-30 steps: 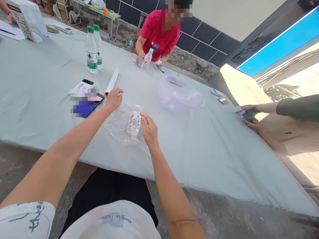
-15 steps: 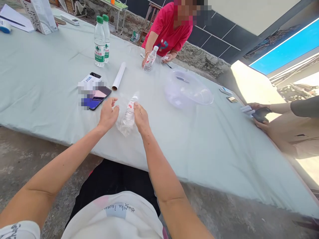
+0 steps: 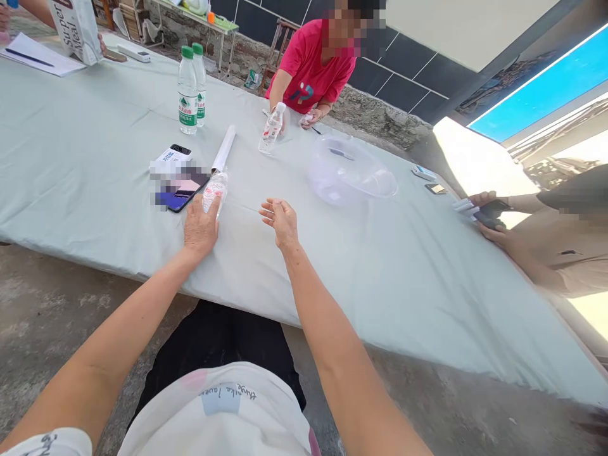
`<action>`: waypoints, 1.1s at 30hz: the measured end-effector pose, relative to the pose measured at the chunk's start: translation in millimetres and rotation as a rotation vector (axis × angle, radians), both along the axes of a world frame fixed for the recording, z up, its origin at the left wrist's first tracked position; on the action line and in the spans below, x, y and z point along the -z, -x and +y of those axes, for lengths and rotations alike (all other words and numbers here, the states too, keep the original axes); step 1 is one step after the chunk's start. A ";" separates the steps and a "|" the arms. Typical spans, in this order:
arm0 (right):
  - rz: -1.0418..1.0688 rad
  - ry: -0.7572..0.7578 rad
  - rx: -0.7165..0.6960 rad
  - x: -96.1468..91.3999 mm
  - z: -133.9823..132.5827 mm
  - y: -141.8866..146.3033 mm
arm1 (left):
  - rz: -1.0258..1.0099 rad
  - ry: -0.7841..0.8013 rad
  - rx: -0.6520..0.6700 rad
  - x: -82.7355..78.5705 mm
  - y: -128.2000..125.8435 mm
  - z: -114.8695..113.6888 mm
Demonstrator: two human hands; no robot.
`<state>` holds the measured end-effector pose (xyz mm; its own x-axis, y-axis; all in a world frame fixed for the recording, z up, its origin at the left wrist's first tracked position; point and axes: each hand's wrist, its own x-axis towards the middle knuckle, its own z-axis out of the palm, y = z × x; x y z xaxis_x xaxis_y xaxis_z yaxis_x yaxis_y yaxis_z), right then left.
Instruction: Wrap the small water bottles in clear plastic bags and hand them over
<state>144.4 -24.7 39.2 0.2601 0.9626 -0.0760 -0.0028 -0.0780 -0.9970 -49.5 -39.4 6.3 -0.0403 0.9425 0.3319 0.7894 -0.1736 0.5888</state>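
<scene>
A clear plastic bottle (image 3: 216,190) with red marks on its label is held near the front of the table by my left hand (image 3: 201,227), whose fingers are wrapped about its lower part. The bottle overlaps the near end of a white paper roll (image 3: 224,149); whether they touch I cannot tell. To its left lie a phone (image 3: 190,195) with a lit screen and a white box (image 3: 167,158). My right hand (image 3: 281,221) hovers over the cloth, fingers apart and holding nothing.
Two green-capped water bottles (image 3: 188,101) stand farther back. A transparent plastic basin (image 3: 349,180) is right of centre. Across the table, a person in a red shirt (image 3: 311,60) has a hand at another bottle (image 3: 272,130). At right, another person's hands (image 3: 494,218) hold a dark object.
The bottle has moved left, from beside my right hand into my left hand. My right hand has let go and shifted slightly right. At far left, a person's arm has appeared behind the paper bag.
</scene>
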 end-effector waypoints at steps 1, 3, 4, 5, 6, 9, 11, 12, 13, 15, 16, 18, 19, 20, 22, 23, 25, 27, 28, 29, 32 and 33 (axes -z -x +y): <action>-0.009 -0.005 0.007 0.0 0.1 -3.1 | -0.053 -0.009 0.007 0.4 8.5 2.5; -0.027 -0.027 0.015 0.2 2.8 -7.1 | -0.202 0.011 0.018 -2.2 21.7 2.0; -0.039 -0.049 0.017 0.6 5.2 -8.4 | -0.284 0.033 0.019 -4.2 25.8 -0.7; -0.055 -0.082 0.014 1.4 8.2 -9.4 | -0.374 0.063 0.019 -6.0 27.9 -4.8; -0.073 -0.124 0.007 2.4 11.4 -10.3 | -0.479 0.100 0.020 -7.5 28.1 -9.6; -0.092 -0.237 -0.041 6.5 18.7 -13.3 | -0.858 0.202 0.058 -10.6 18.2 -22.9; -0.008 -0.231 -0.091 7.7 17.8 -16.0 | -1.122 0.253 0.083 -14.3 4.4 -26.2; 0.068 -0.210 -0.115 7.0 15.2 -17.4 | -1.208 0.269 0.074 -17.4 -4.2 -25.4; 0.153 -0.197 -0.136 5.0 11.1 -19.0 | -1.279 0.287 0.048 -21.2 -13.5 -23.0; 0.305 -0.240 -0.149 -2.9 0.1 -22.7 | -1.429 0.373 -0.037 -30.5 -33.2 -14.3; 0.343 -0.294 -0.146 -8.6 -5.9 -25.0 | -1.521 0.452 -0.068 -35.2 -42.9 -8.6; 0.333 -0.421 -0.139 -22.1 -16.8 -30.8 | -1.683 0.629 -0.074 -43.4 -60.3 3.7; 0.300 -0.471 -0.137 -28.9 -21.0 -34.4 | -1.738 0.699 -0.053 -46.4 -67.6 9.6; 0.255 -0.504 -0.138 -35.1 -24.2 -38.4 | -1.773 0.751 -0.028 -48.4 -74.0 15.2; 0.141 -0.529 -0.134 -44.6 -27.4 -47.3 | -1.792 0.807 0.018 -50.0 -84.5 24.7; 0.070 -0.535 -0.122 -47.4 -27.6 -51.5 | -1.792 0.832 0.035 -49.8 -89.2 28.4; -0.094 -0.562 -0.080 -49.6 -25.4 -58.2 | -1.790 0.894 0.060 -48.3 -99.8 33.5; -0.240 -0.621 0.031 -48.4 -19.7 -61.6 | -1.755 0.945 0.054 -45.7 -113.7 35.2; -0.293 -0.650 0.119 -47.2 -15.7 -62.3 | -1.731 0.963 0.044 -44.2 -122.2 35.0; -0.335 -0.670 0.211 -46.1 -11.1 -62.6 | -1.705 0.969 0.029 -42.5 -131.4 34.4; -0.449 -0.703 0.377 -45.2 2.7 -63.9 | -1.663 0.917 -0.002 -36.4 -158.6 33.3; -0.487 -0.720 0.374 -45.9 6.6 -64.8 | -1.665 0.884 -0.008 -33.9 -165.9 34.1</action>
<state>209.2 -18.1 85.2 0.4079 0.5836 0.7022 0.5264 0.4780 -0.7031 116.3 -5.3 40.2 0.2282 0.7955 -0.5614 -0.6062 0.5673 0.5574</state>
